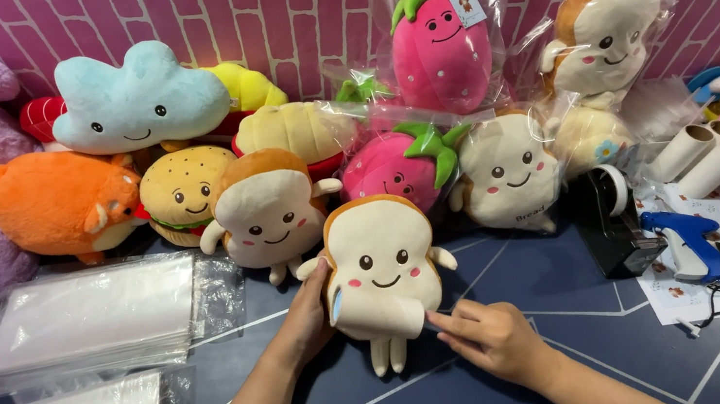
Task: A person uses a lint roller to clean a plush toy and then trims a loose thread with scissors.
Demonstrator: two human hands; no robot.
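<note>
1. Toast plush [382,272] with a smiling face, upright on the dark blue floor [474,399], just in front of a row of soft toys.
2. Left hand [309,317] cupped against the plush's side, fingers closed on its edge beside a small blue tag.
3. Right hand [492,336] at the lower corner of the plush, fingertips [435,320] pinched together on the fabric.
4. Behind: second toast plush [268,210], burger plush [180,189], orange animal plush [59,201], blue cloud plush [135,99].
5. Bagged strawberry plush [441,45] leaning on the pink brick wall [277,9].
6. Stacks of clear plastic bags [89,314] to the left.
7. Black tape dispenser [608,222] and blue tagging gun [691,244] to the right, near cardboard tubes [701,152].
</note>
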